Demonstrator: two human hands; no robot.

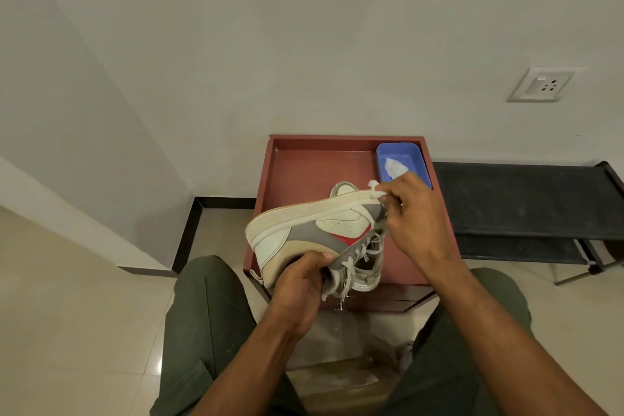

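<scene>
Wipe (pixel 375 190) pinched in right hand (pixel 410 213)

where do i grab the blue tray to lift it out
Pinch the tray's left long wall, coming from the left and above. It sits in the table's back right corner, so the raised rim crowds the far and right sides, and the right hand covers the near end.
</scene>
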